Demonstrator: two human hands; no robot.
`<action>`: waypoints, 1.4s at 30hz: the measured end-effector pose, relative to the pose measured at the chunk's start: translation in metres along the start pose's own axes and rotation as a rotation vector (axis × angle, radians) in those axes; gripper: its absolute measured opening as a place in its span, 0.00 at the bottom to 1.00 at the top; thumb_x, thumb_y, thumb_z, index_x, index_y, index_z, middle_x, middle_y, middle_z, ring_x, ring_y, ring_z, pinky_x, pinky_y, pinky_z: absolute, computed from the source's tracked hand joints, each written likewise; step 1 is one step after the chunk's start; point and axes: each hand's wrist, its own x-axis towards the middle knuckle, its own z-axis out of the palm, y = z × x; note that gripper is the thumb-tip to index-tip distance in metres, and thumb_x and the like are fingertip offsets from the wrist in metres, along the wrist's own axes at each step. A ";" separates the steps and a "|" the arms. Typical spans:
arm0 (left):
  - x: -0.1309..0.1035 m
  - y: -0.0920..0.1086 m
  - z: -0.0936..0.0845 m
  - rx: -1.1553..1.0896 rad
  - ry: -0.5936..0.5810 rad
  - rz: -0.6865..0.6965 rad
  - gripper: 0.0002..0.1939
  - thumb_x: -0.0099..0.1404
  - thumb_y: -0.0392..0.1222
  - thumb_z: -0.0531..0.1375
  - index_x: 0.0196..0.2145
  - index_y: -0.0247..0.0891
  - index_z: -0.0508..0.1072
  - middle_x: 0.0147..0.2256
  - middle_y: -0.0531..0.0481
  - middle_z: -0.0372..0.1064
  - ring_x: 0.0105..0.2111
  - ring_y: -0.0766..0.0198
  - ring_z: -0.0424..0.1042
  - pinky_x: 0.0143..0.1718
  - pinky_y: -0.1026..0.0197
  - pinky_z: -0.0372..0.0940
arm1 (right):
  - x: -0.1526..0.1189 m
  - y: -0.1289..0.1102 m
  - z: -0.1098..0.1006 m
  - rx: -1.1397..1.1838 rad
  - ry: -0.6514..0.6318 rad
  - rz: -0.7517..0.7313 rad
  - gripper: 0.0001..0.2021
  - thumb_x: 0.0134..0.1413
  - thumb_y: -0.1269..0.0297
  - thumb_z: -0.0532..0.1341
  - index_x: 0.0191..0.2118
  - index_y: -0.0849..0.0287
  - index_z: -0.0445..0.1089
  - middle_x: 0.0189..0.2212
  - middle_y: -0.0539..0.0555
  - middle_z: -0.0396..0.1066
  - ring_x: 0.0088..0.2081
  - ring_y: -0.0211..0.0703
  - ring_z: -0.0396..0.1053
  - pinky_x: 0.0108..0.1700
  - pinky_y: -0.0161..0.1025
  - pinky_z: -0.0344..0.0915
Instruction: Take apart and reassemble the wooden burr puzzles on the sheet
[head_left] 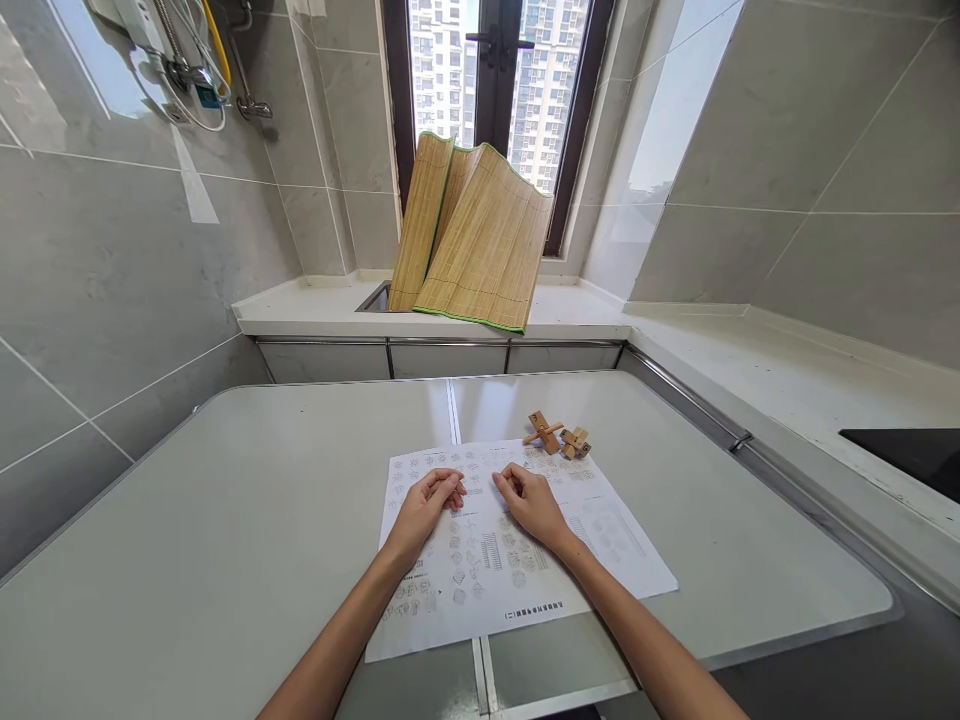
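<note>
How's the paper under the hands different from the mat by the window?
The paper lies flat on the table; the mat stands upright and folded before the window.
The paper is white with dark printing; the mat is tan with green edging.
The paper looks smooth; the mat has fine stripes.
Both are thin sheets.

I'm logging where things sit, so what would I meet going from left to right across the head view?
Yellow tube on the wall → left hand → right hand → rightmost wooden piece → black panel on the counter.
</note>
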 end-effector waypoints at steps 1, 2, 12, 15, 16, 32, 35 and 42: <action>0.000 0.000 0.000 0.003 -0.001 0.001 0.17 0.65 0.55 0.63 0.40 0.38 0.77 0.35 0.47 0.73 0.34 0.61 0.69 0.42 0.57 0.65 | 0.000 0.000 0.000 0.002 0.002 -0.002 0.21 0.65 0.46 0.55 0.25 0.54 0.58 0.18 0.45 0.56 0.23 0.40 0.53 0.29 0.38 0.51; 0.000 0.000 0.000 0.006 0.000 0.002 0.17 0.65 0.55 0.63 0.40 0.37 0.77 0.36 0.47 0.73 0.34 0.61 0.69 0.42 0.57 0.65 | 0.000 -0.001 0.000 0.005 0.002 -0.002 0.21 0.65 0.46 0.55 0.25 0.54 0.58 0.18 0.45 0.56 0.23 0.39 0.53 0.29 0.38 0.51; 0.000 -0.001 0.000 0.013 0.005 -0.010 0.17 0.66 0.55 0.63 0.39 0.38 0.77 0.36 0.48 0.73 0.33 0.62 0.70 0.42 0.57 0.65 | -0.001 -0.005 -0.002 0.007 0.001 0.005 0.20 0.65 0.47 0.55 0.25 0.54 0.58 0.19 0.45 0.58 0.22 0.40 0.54 0.29 0.38 0.51; 0.000 0.000 0.000 0.015 0.009 -0.011 0.17 0.66 0.55 0.62 0.39 0.38 0.77 0.35 0.47 0.73 0.33 0.61 0.69 0.41 0.57 0.65 | -0.001 -0.003 -0.001 0.010 -0.001 0.003 0.20 0.65 0.49 0.56 0.25 0.54 0.58 0.18 0.45 0.57 0.22 0.39 0.54 0.29 0.38 0.50; 0.000 0.001 0.000 0.016 0.011 -0.013 0.17 0.66 0.55 0.62 0.39 0.38 0.77 0.35 0.47 0.73 0.33 0.61 0.69 0.41 0.57 0.65 | -0.001 -0.002 -0.001 0.013 0.000 0.002 0.20 0.65 0.49 0.56 0.25 0.54 0.58 0.18 0.45 0.57 0.22 0.39 0.53 0.29 0.38 0.50; 0.001 0.001 0.001 0.065 0.039 -0.006 0.19 0.64 0.58 0.62 0.39 0.37 0.76 0.35 0.47 0.73 0.33 0.61 0.70 0.40 0.58 0.66 | 0.000 0.001 0.000 0.076 0.012 0.026 0.22 0.62 0.44 0.57 0.25 0.54 0.59 0.18 0.44 0.55 0.22 0.38 0.51 0.28 0.37 0.50; 0.002 -0.001 0.000 0.077 0.038 -0.006 0.20 0.65 0.58 0.62 0.39 0.37 0.76 0.35 0.47 0.73 0.33 0.61 0.71 0.40 0.58 0.67 | 0.001 0.002 -0.001 0.162 0.036 0.056 0.23 0.60 0.43 0.60 0.24 0.55 0.60 0.18 0.44 0.56 0.22 0.38 0.52 0.28 0.36 0.50; 0.003 -0.001 0.000 0.038 0.025 -0.019 0.19 0.64 0.57 0.62 0.39 0.37 0.76 0.35 0.48 0.72 0.33 0.62 0.69 0.40 0.58 0.66 | 0.011 0.012 -0.011 0.427 0.125 0.181 0.24 0.57 0.39 0.62 0.25 0.54 0.60 0.16 0.43 0.58 0.17 0.36 0.55 0.22 0.35 0.54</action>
